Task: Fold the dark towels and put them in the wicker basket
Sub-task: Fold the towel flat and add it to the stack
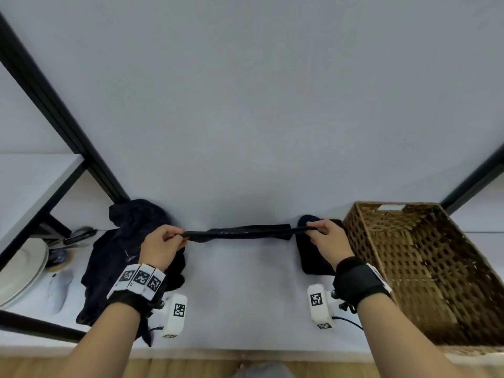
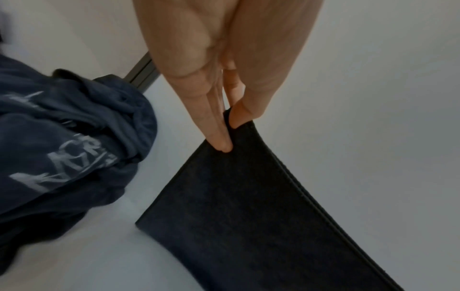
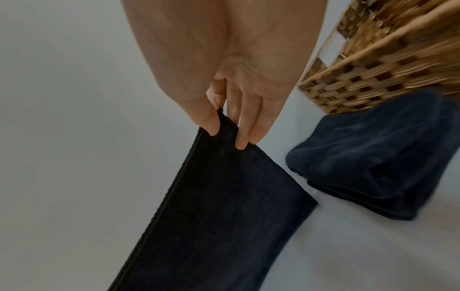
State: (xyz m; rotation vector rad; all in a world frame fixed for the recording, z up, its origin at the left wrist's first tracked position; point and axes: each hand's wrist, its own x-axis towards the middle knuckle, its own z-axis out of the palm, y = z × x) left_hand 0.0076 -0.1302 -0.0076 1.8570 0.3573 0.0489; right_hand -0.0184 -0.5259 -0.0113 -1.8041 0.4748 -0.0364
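In the head view, the left hand (image 1: 163, 248) and the right hand (image 1: 326, 236) each pinched one end of a dark towel (image 1: 245, 232), stretched in a thin band across the lower middle of the frame above the pale table (image 1: 245, 296). A rectangular wicker basket (image 1: 425, 268) of open brown weave stood at the lower right, with a folded dark towel (image 1: 311, 257) just beside its near wall. A crumpled heap of dark cloth (image 1: 128, 246) lay at the lower left, and round white plates (image 1: 21, 271) sat at the far left edge.

In the left wrist view, thumb and fingers (image 2: 219, 137) clamped the towel's corner; its matte, stitched-edged cloth (image 2: 248, 226) hung toward the lower right. The navy heap (image 2: 62, 147), bearing blurred white lettering, filled the left.

In the right wrist view, the fingertips (image 3: 241, 141) gripped the other corner, the flat towel (image 3: 211, 216) falling to the bottom centre. The plush folded towel (image 3: 373, 167) touched the basket (image 3: 373, 69) at upper right.
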